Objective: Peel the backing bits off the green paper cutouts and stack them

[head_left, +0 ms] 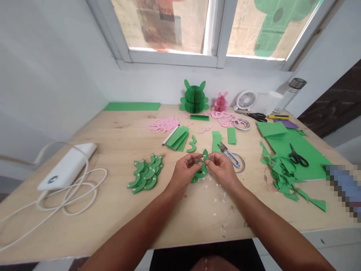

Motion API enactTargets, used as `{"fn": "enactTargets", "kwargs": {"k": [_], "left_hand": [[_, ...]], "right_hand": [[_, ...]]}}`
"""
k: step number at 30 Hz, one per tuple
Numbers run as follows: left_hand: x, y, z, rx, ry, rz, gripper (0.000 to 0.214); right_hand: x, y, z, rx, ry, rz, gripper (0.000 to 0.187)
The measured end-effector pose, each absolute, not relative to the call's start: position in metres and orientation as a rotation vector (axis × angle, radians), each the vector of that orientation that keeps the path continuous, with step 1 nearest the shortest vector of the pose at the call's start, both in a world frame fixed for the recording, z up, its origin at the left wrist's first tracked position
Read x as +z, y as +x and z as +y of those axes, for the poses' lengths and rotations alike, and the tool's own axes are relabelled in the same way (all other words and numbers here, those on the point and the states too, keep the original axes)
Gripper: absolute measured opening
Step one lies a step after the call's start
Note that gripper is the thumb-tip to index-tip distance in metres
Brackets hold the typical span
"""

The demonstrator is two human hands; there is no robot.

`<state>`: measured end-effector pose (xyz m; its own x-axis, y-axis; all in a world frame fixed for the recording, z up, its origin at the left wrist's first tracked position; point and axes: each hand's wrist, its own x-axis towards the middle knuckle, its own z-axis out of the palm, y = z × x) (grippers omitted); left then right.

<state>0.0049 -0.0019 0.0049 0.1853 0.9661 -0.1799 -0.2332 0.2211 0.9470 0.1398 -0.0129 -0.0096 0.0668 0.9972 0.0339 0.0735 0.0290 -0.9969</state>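
Observation:
Between the fingertips of my left hand (187, 165) and my right hand (221, 165) is a curved green paper cutout (200, 173) with small white strips on it. Both hands are closed on it, just above the table. To the left lies a pile of similar scalloped green cutouts (146, 173), also marked with white strips. One plain scalloped cutout (192, 144) lies just beyond my left hand. Past my right hand are blue-handled thread snips (232, 157), lying over a roll of tape (241, 165). Tiny white scraps (214, 213) are scattered nearer to me.
At the back stand a green honeycomb paper figure (194, 98), a pink one (221, 102) and a small fan (246, 101). Pink cutouts (165, 124) lie mid-table. Black scissors (298, 156) and green scraps (284, 175) are right; a white power strip (67, 167) with looped cable is left.

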Motion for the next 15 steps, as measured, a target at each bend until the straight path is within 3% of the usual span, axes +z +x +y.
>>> {"fn": "enactTargets", "kwargs": {"k": [15], "left_hand": [[-0.0013,0.0068,-0.0008,1.001,1.079,1.019,0.028]], "right_hand": [[-0.0017,0.1397,-0.0151,1.046,-1.304,-1.19,0.02]]}}
